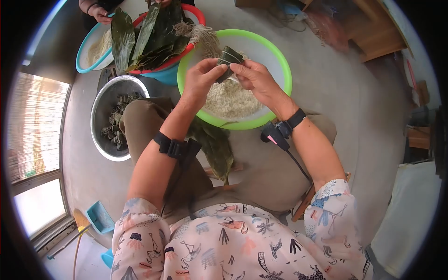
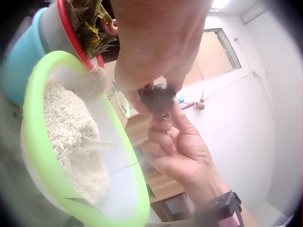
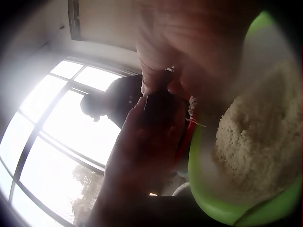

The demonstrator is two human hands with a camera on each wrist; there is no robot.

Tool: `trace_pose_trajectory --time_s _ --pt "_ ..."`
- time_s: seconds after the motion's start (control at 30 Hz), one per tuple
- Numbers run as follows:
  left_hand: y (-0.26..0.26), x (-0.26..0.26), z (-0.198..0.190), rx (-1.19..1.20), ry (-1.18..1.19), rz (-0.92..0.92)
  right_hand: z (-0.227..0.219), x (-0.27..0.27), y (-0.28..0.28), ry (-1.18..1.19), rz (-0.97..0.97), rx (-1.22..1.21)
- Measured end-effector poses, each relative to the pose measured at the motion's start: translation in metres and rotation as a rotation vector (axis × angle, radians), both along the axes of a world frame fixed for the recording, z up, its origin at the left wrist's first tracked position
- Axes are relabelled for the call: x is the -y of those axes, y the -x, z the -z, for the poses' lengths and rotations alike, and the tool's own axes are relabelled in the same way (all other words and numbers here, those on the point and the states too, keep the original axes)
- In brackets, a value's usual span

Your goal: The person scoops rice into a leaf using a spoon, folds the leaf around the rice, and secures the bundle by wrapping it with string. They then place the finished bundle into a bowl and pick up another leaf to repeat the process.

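Note:
Above the rice, both hands hold a zongzi [image 1: 230, 57], a dark green leaf parcel with pale string wound round it. My left hand [image 1: 200, 80] pinches its left side, thumb on the near face. From the other side my right hand [image 1: 259, 83] grips it between thumb and fingers. In the left wrist view the zongzi [image 2: 159, 98] is dark between the fingertips of both hands. Below lies a heap of white rice [image 1: 232, 99] in a green-rimmed basin [image 1: 283, 60], with a pale spoon [image 2: 98, 143] in it.
Wide leaves [image 1: 163, 39] fill a red-rimmed basin [image 1: 199, 15], with a bundle of string [image 1: 200, 35] over its edge. A metal bowl [image 1: 99, 140] of tied zongzi stands left. Loose leaves [image 1: 214, 144] lie between the knees. Another person's hand [image 1: 100, 14] is at the upper left.

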State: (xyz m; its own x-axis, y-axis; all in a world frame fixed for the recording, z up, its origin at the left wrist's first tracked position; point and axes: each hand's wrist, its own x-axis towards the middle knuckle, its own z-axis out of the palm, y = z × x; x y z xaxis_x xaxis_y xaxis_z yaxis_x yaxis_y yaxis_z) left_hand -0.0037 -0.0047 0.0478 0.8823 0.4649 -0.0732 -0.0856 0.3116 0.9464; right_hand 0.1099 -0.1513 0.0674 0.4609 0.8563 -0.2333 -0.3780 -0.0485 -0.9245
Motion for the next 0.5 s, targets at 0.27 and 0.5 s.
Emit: trace_pose_trajectory --time_s 0.27,0.5 --pt "0.000 -0.013 -0.014 -0.093 -0.313 -0.046 0.002 0.003 -0.016 -0.127 -0.017 -0.251" --pt "0.006 -0.006 -0.036 -0.010 -0.242 0.002 -0.003 0.005 -0.016 -0.156 -0.052 -0.337"
